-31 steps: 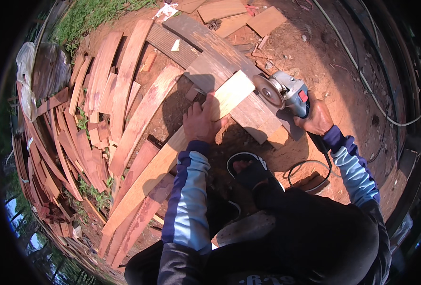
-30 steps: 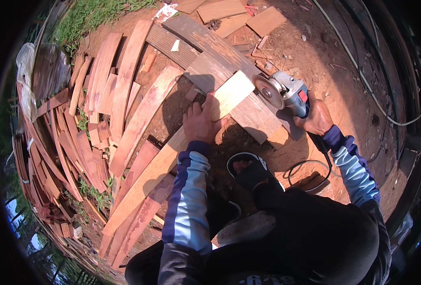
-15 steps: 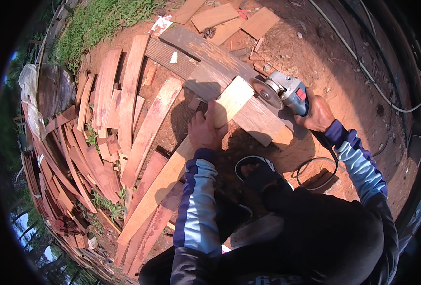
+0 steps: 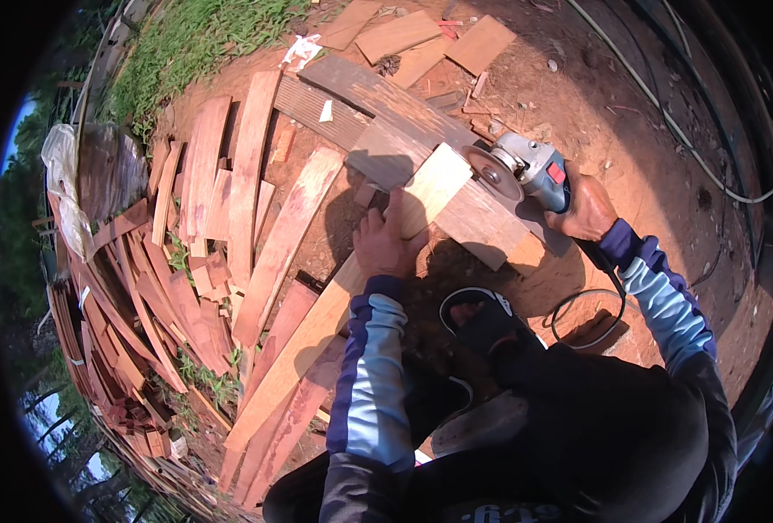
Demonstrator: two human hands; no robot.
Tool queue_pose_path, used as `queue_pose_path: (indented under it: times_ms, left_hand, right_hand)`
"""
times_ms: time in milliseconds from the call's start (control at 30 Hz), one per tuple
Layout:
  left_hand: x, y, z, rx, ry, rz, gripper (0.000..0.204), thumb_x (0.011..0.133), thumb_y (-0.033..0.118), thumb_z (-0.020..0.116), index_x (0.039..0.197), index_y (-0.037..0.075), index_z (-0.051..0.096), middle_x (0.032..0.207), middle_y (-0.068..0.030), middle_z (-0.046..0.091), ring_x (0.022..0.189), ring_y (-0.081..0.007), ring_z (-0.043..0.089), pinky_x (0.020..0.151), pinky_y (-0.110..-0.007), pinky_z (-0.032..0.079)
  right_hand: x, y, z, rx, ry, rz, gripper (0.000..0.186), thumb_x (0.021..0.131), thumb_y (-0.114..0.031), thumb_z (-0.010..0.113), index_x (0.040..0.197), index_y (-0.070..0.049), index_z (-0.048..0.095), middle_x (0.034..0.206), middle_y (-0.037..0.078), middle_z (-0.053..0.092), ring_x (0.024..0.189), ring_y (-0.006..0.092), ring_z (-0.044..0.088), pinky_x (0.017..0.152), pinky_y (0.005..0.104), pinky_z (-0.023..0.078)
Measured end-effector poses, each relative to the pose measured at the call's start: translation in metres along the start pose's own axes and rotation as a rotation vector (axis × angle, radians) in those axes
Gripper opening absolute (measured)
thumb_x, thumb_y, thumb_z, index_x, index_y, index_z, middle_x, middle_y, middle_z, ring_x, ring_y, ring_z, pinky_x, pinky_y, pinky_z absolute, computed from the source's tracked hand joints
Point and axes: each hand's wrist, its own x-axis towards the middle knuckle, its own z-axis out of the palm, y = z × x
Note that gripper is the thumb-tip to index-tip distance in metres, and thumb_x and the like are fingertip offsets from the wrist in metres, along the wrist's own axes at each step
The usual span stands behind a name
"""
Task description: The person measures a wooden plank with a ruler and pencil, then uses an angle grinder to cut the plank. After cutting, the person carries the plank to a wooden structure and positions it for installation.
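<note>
My right hand (image 4: 589, 207) is closed around the body of an angle grinder (image 4: 543, 173), grey and blue with a red switch. Its round cutting disc (image 4: 494, 174) stands at the far right end of a long, pale wooden board (image 4: 295, 353); whether disc and wood touch, I cannot tell. My left hand (image 4: 384, 244) grips this board, index finger stretched along it toward the sunlit end. Under that end lie a grey-brown plank (image 4: 482, 222) and other weathered planks (image 4: 386, 96).
Many reddish boards (image 4: 251, 166) and offcuts lie heaped at left, beside clear plastic sheeting (image 4: 68, 192). Short flat pieces (image 4: 480, 45) rest at the far side. The grinder's black cord (image 4: 617, 318) loops near my sandalled foot (image 4: 473, 309). A pale hose (image 4: 665, 113) crosses the right.
The whole view has shifted slightly. Both hands, the grinder and the board keep nearly the same places relative to each other.
</note>
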Motion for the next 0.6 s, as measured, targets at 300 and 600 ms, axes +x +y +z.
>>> queue_pose_path:
  times_ms: [300,600]
  left_hand:
    - [-0.001,-0.003,-0.004,-0.095,0.043,0.01,0.087,0.066,0.059,0.077,0.142,0.028,0.046,0.093,-0.0091,0.055,0.089,-0.031,0.059,0.076,-0.046,0.046]
    - [-0.001,0.0,-0.006,-0.038,-0.003,-0.036,0.084,0.063,0.051,0.081,0.137,0.029,0.05,0.092,-0.0065,0.055,0.091,-0.0286,0.058,0.078,-0.043,0.046]
  right_hand:
    - [0.001,0.002,0.005,0.01,0.004,-0.032,0.065,0.061,-0.022,0.077,0.11,0.01,0.05,0.075,0.027,0.061,0.072,0.0409,0.066,0.068,0.0427,0.051]
    - [0.003,-0.001,0.005,0.008,-0.029,0.011,0.062,0.062,-0.018,0.078,0.11,0.01,0.051,0.081,0.022,0.062,0.077,0.0286,0.065,0.072,0.0386,0.051]
